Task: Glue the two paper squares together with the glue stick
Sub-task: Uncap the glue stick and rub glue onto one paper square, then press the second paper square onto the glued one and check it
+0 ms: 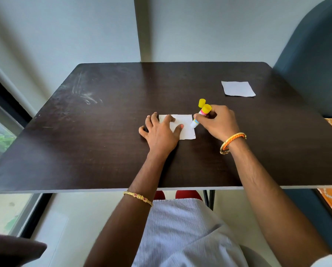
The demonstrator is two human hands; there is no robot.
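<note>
The left hand (pixel 161 132) lies flat and spread on the near paper square (pixel 186 126), fingers splayed, pinning its left part to the table (pixel 103 132) and gripping nothing. The right hand (pixel 217 122) is closed around the glue stick (pixel 199 117), which tilts with its white tip down at the square's right edge, just beside the left thumb. A yellow cap (pixel 201 103) stands just beyond the right hand's fingers. The second paper square (pixel 237 89) lies well apart, beyond the right hand and further to its right.

With the tip right at the paper's edge, a stroke outward could smear glue onto the table, and the sheet might then stick there. A stroke toward the left hand could buckle the unpinned right part, or put glue on the thumb. The covered left area probably gets no glue unless that hand shifts, which would leave a weak bond
</note>
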